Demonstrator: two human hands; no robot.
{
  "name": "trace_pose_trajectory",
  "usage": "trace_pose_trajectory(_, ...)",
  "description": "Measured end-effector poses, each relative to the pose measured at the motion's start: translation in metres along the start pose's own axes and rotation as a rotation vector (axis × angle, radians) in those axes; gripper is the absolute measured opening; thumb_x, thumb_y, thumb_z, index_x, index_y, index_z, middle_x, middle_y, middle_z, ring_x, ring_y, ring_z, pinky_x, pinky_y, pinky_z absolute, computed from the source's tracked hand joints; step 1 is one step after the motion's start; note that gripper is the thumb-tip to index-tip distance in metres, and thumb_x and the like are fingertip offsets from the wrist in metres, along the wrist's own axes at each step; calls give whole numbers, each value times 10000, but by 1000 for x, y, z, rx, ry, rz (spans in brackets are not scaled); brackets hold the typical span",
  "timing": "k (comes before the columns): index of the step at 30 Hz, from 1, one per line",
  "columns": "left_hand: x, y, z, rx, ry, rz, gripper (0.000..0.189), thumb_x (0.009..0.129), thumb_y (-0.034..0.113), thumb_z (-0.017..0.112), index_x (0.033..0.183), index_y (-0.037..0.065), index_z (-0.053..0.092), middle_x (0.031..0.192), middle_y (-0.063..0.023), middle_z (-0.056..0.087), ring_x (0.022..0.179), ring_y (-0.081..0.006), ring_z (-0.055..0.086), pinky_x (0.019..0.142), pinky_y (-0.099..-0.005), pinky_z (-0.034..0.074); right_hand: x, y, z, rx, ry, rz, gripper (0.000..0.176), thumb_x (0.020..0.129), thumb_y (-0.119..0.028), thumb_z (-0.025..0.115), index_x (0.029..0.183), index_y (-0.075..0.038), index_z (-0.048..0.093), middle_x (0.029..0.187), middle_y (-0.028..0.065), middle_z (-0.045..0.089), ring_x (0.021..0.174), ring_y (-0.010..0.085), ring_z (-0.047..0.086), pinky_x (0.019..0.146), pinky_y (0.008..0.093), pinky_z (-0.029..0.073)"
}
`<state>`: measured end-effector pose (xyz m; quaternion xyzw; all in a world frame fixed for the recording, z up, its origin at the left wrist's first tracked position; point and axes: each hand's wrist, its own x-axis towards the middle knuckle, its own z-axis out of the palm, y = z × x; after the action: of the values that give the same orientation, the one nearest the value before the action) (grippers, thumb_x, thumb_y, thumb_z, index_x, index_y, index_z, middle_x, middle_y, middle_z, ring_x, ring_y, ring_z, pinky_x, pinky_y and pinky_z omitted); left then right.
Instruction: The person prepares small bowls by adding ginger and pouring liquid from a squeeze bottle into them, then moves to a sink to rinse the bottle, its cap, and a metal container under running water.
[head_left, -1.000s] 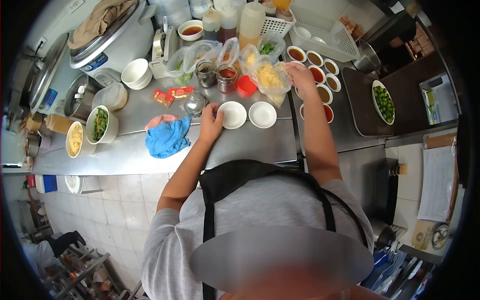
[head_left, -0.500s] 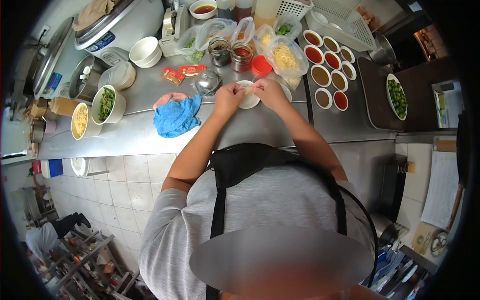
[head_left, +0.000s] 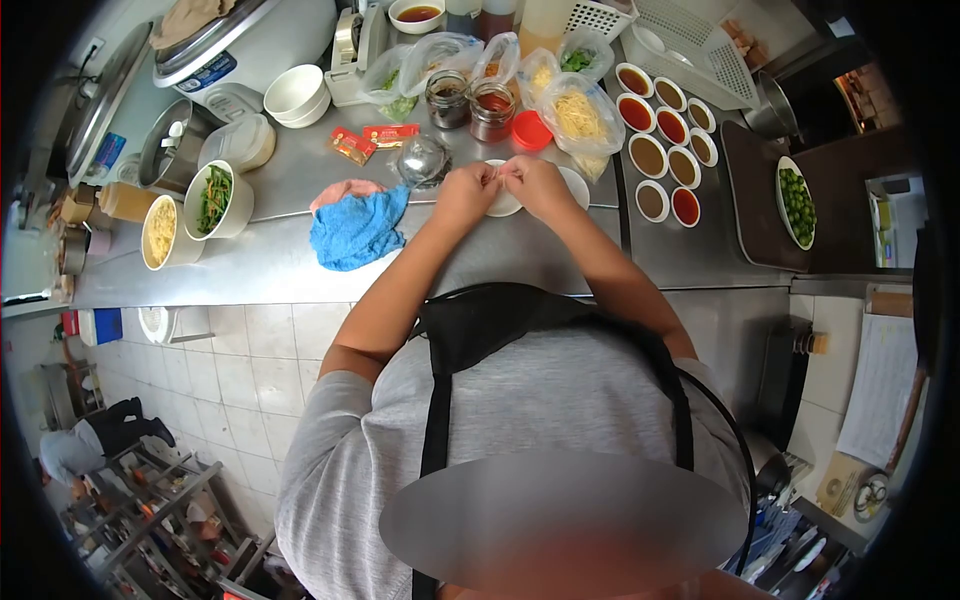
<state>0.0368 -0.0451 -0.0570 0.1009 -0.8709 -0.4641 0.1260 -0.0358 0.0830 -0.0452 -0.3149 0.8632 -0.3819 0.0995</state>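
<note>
Over a small white dish (head_left: pixel 505 207) at the counter's middle, my left hand (head_left: pixel 466 195) and my right hand (head_left: pixel 538 189) meet fingertip to fingertip. Both are closed in a pinch. Whatever sits between the fingertips is too small and too covered to name. A second white dish (head_left: pixel 576 184) shows partly behind my right hand. Left of my hands stands a round shiny metal item (head_left: pixel 421 160). Just beyond them are a red lid (head_left: pixel 531 131), a jar of red sauce (head_left: pixel 492 112) and a jar of dark contents (head_left: pixel 447 100).
A blue cloth (head_left: pixel 357 229) lies on the steel counter (head_left: pixel 480 255) to the left. Bowls of greens (head_left: pixel 213 200) and pale shreds (head_left: pixel 160 235) stand farther left. Several sauce cups (head_left: pixel 647 156) and a brown tray (head_left: pixel 742 200) are on the right, a bag of shreds (head_left: pixel 577 115) behind.
My hands have drawn closer together, so the pale bit seen between the fingertips is now mostly covered. The whole view has shifted slightly.
</note>
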Motion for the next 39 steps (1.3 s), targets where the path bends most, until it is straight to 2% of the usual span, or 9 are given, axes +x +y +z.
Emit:
trace_pose_trajectory(12, 6, -8, 3, 242, 94, 155, 95, 683, 131, 566, 676, 39, 586, 675, -179, 573, 632, -343, 566, 579, -429, 453, -11, -3, -43, 11, 110, 65, 138, 701, -158, 594, 745, -28, 614, 711, 140, 617, 652, 257, 603, 612, 330, 468)
trace_pose_trajectory(16, 6, -9, 3, 346, 5, 279, 104, 696, 152, 554, 693, 62, 606, 678, -141, 589, 652, -311, 561, 589, -410, 451, -19, 22, -68, 17, 8, 182, 161, 713, -173, 595, 789, -35, 626, 709, 124, 621, 632, 227, 601, 596, 311, 466)
trace_pose_trajectory(21, 4, -5, 6, 688, -37, 464, 134, 724, 168, 543, 791, 89, 628, 735, -127, 602, 665, -289, 527, 663, -336, 435, -20, 46, -60, -267, -238, 216, 196, 763, -116, 514, 911, -61, 630, 895, 174, 606, 800, 284, 594, 713, 355, 456)
trace_pose_trajectory(26, 15, -16, -4, 599, -239, 372, 183, 724, 160, 523, 869, 96, 613, 816, -119, 588, 784, -293, 546, 701, -375, 444, -15, 42, -56, -318, -155, 300, 197, 753, -88, 497, 894, -81, 634, 852, 178, 605, 818, 294, 582, 731, 365, 449)
trace_pose_trajectory(29, 20, -7, -12, 469, -295, 205, 201, 694, 149, 560, 884, 98, 606, 842, -113, 572, 855, -295, 542, 738, -382, 443, -20, 31, -54, -363, 30, 98, 127, 725, -88, 523, 788, -39, 621, 763, 161, 594, 734, 320, 570, 687, 367, 446)
trace_pose_trajectory(30, 20, -2, -13, 443, -323, 138, 210, 682, 144, 578, 886, 96, 605, 847, -113, 566, 875, -296, 540, 756, -381, 441, -19, 30, -57, -370, -56, 125, 118, 724, -88, 519, 774, -38, 614, 779, 156, 585, 740, 320, 566, 689, 368, 445)
trace_pose_trajectory(32, 18, -4, -10, 516, -223, 216, 226, 654, 154, 618, 870, 89, 600, 857, -113, 567, 873, -292, 540, 748, -375, 446, -17, 30, -62, -382, -227, 180, 103, 723, -88, 512, 747, -37, 599, 809, 147, 566, 752, 319, 557, 692, 371, 444)
trace_pose_trajectory(35, 18, 0, -6, 562, -104, 285, 241, 654, 181, 633, 875, 88, 603, 860, -110, 563, 872, -283, 538, 759, -369, 440, -22, 51, -58, -418, -144, 34, 133, 727, -76, 495, 771, -92, 619, 927, 123, 562, 832, 292, 558, 702, 374, 444)
trace_pose_trajectory(39, 31, -4, 8, 583, -38, 340, 196, 661, 191, 628, 832, 98, 609, 848, -90, 553, 860, -264, 533, 748, -357, 439, -23, 41, -60, -350, -98, 146, 133, 731, -95, 502, 768, -103, 629, 895, 119, 573, 819, 281, 565, 712, 366, 444)
